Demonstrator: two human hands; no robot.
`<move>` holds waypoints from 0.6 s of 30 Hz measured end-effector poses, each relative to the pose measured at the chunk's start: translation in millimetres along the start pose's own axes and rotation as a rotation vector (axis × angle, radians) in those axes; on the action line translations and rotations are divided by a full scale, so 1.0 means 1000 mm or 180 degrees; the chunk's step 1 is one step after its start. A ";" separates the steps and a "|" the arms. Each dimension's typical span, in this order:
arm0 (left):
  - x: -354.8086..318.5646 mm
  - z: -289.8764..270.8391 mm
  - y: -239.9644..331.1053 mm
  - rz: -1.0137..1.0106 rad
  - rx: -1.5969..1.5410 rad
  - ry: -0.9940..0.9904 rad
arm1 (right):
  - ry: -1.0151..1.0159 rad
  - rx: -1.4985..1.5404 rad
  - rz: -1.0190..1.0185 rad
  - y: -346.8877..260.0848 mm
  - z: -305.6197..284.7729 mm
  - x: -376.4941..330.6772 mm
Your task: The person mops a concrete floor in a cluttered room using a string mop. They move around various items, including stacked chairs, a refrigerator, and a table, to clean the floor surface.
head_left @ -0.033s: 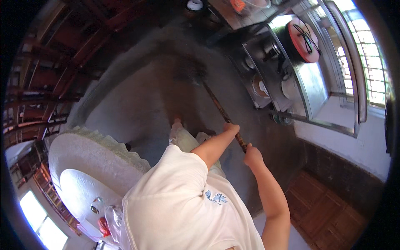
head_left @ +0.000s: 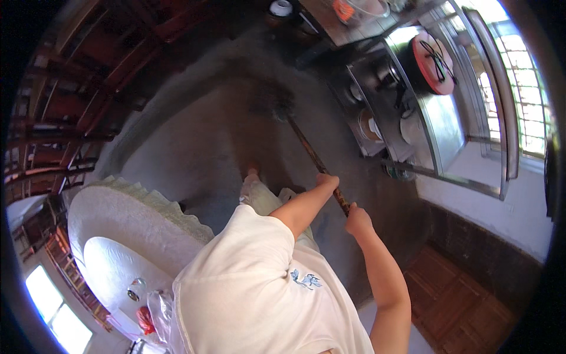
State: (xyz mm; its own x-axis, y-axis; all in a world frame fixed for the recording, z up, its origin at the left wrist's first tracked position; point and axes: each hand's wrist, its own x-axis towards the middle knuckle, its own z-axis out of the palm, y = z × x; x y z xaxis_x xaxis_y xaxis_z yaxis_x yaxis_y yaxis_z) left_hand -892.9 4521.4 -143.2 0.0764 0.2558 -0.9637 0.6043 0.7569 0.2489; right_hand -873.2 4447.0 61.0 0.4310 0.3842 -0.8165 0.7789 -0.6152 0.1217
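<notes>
Our left hand (head_left: pixel 326 181) and right hand (head_left: pixel 356 219) both clenched round the broom handle (head_left: pixel 312 154), broom head (head_left: pixel 277 106) on the grey floor (head_left: pixel 194 147)

Long brown broom (head_left: pixel 311 154), slanted, bristle head on grey floor ahead.

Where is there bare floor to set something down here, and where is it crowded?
Bare grey floor lies between the dark broom head, the red wooden chairs and the white-clothed round table. The steel shelf unit is crowded; both hands grip the broom's wooden handle.
</notes>
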 end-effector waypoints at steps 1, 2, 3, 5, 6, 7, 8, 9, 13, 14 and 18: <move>-0.012 -0.017 0.016 -0.0141 -0.0017 0.0114 | -0.0032 -0.0106 -0.0054 -0.012 -0.006 0.005; -0.017 -0.034 0.028 -0.0284 -0.0039 0.0227 | -0.0064 -0.0217 -0.0110 -0.023 -0.012 0.010; -0.015 -0.052 0.035 -0.0211 -0.0080 0.0203 | 0.0081 -0.0308 -0.0241 -0.033 -0.013 0.017; -0.006 -0.082 0.042 -0.0091 -0.0139 0.0143 | 0.0333 -0.0479 -0.0489 -0.049 -0.008 0.034; 0.005 -0.101 0.047 -0.0204 -0.0277 0.0205 | 0.0307 -0.0499 -0.0549 -0.069 -0.018 0.037; 0.020 -0.118 0.053 -0.0314 -0.0418 0.0261 | 0.0284 -0.0523 -0.0605 -0.092 -0.033 0.038; 0.034 -0.136 0.057 -0.0425 -0.0571 0.0314 | 0.0261 -0.0558 -0.0665 -0.115 -0.045 0.041; 0.046 -0.153 0.057 -0.0401 -0.0658 0.0482 | 0.0322 -0.0601 -0.0775 -0.136 -0.049 0.048; 0.107 -0.240 0.040 -0.0065 -0.1295 0.0936 | 0.0457 -0.0902 -0.1236 -0.232 -0.062 0.069; 0.119 -0.263 0.031 0.0065 -0.1499 0.0969 | 0.0437 -0.1003 -0.1316 -0.256 -0.065 0.071; 0.201 -0.339 -0.029 -0.0160 -0.2435 0.2091 | 0.0322 -0.1590 -0.1724 -0.351 -0.059 0.063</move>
State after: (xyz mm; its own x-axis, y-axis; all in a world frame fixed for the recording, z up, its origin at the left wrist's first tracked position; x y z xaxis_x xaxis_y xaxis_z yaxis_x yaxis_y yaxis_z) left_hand -1163.5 4754.7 -311.1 -0.5266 0.3189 -0.7880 -0.0940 0.8994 0.4269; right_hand -1092.5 4727.4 0.3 -0.0512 0.6211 -0.7821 0.9982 0.0554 -0.0213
